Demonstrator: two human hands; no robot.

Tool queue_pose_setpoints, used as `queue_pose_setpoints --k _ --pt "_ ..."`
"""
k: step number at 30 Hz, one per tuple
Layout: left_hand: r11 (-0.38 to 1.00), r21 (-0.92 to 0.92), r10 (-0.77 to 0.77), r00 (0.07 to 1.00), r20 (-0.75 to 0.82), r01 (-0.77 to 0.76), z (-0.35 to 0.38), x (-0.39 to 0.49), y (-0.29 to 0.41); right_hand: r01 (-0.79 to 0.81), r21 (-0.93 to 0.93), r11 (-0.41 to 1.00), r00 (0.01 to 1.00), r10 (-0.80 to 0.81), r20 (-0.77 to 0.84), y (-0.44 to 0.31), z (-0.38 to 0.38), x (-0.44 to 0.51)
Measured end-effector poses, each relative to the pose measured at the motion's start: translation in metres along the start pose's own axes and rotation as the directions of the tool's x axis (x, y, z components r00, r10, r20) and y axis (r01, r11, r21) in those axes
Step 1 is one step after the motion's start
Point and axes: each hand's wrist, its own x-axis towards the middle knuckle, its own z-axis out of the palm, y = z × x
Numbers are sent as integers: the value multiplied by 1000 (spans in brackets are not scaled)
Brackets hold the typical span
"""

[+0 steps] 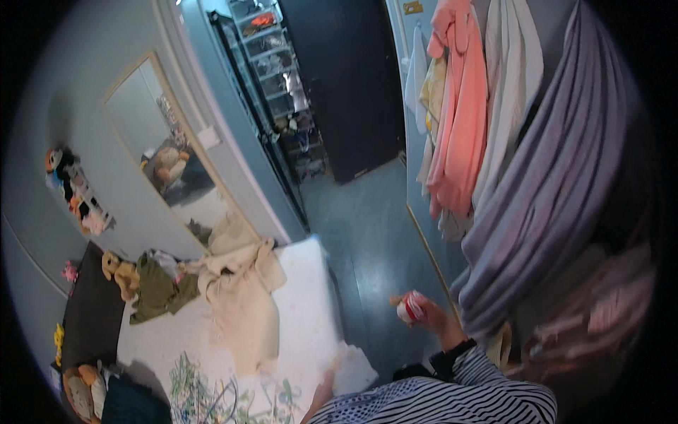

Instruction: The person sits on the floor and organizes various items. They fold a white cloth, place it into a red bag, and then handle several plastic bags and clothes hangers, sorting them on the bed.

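Observation:
My right hand (435, 319), with a dark band at the wrist, grips a small red-and-white soft-looking item (411, 307). A tan bit sticks out of that item at its left end; its exact kind is unclear. My left hand (327, 382) is blurred low in the picture, at the near edge of the bed (304, 281). It holds a crumpled white cloth or tissue (356, 369), and its fingers are mostly hidden. Beneath my right hand lies the grey-blue floor (365, 254).
On the bed lie a beige garment (246, 307), an olive garment (161, 291), a plush dog (122, 275) and a green-patterned fabric (196, 387). Towels and a purple-grey curtain-like cloth (551, 175) hang at right. Ahead are a dark door (347, 90), a shelf rack (270, 63) and a leaning mirror (159, 132).

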Motion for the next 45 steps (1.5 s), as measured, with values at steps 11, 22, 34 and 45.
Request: queue_pose_setpoints --k 11,22,34,45 --pt "992 -119 -63 966 -250 34 -19 188 83 -157 -44 987 977 149 -150 -67 -112 147" --pt "952 -305 -56 987 -151 7 -60 466 254 -252 -104 962 867 177 -466 -168 -181 348" --pt "946 301 93 991 92 -116 -29 770 456 -265 61 962 779 251 -575 -234 -331 598" --pt "833 -427 475 850 227 -351 -27 977 617 -297 -70 952 840 226 -493 -378 -365 857"
